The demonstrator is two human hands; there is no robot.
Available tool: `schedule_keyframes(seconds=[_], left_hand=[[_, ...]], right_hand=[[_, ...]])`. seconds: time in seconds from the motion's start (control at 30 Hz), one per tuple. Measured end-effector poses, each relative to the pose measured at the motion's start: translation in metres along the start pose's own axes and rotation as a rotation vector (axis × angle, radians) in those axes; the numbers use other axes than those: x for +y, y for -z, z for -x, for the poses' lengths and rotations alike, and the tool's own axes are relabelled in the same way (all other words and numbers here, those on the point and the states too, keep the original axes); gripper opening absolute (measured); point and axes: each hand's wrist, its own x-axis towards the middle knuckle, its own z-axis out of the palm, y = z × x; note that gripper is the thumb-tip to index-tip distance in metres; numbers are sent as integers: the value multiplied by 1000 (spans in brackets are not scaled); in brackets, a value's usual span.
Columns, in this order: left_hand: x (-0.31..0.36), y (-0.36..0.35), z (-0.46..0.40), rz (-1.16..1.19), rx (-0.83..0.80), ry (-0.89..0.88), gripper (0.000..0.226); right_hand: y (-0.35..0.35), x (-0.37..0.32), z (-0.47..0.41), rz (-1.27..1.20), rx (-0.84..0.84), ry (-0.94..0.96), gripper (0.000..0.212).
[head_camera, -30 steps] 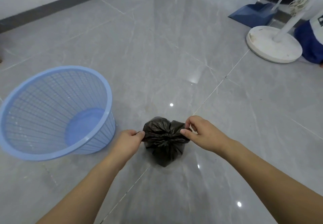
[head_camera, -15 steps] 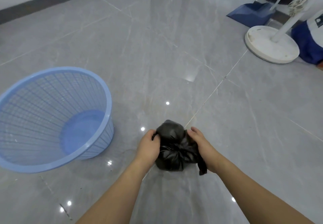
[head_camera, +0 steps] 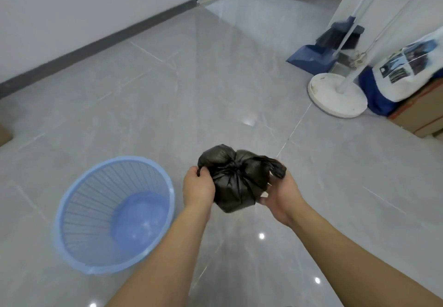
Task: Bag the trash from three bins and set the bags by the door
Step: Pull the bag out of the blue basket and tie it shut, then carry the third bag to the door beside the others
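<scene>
Left of the left hand (head_camera: 198, 187) a light-blue plastic mesh bin (head_camera: 72, 213) stands upright. Both hands grip a small knotted black plastic trash bag (head_camera: 236, 182) between them, knot facing up; the right hand (head_camera: 281, 193) cups its side. Far right stand a blue dustpan (head_camera: 311, 58) and a white round stand base (head_camera: 335, 98).

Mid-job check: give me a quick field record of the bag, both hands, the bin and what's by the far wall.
bag: black trash bag, gathered and knotted on top, held between both hands
left hand: left hand pinches a bag ear
right hand: right hand cups the bag's side and underside
bin: blue mesh bin, on the floor at the left, no liner, nothing inside
far right: blue dustpan, white round stand base
</scene>
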Motion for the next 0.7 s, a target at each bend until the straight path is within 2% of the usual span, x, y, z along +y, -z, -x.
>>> schedule_keyframes(seconds=[0.07, 0.13, 0.23, 0.27, 0.33, 0.4, 0.5, 0.6, 0.7], left_hand=[[74, 19, 29, 10, 17, -50, 21], [153, 44, 61, 11, 38, -100, 21], [281, 87, 122, 45, 77, -120, 19], [326, 100, 147, 57, 84, -132, 18], [415, 123, 200, 59, 82, -169, 17], [503, 144, 255, 53, 79, -211, 19], [619, 175, 338, 20, 74, -285, 17], [703, 202, 403, 12, 91, -368, 15], [750, 219, 443, 22, 116, -451, 15]], right_hand=[[-37, -53, 35, 86, 6, 67, 21], [-75, -113, 74, 120, -50, 82, 25], [-138, -220, 143, 111, -149, 50, 60], [-161, -258, 171, 128, -198, 49, 62], [-204, -338, 228, 180, -277, 74, 53], [-244, -419, 285, 216, -283, 81, 43], [-291, -535, 363, 173, -258, 83, 62], [-323, -620, 429, 57, -233, 99, 52], [-343, -667, 469, 72, -187, 183, 46]])
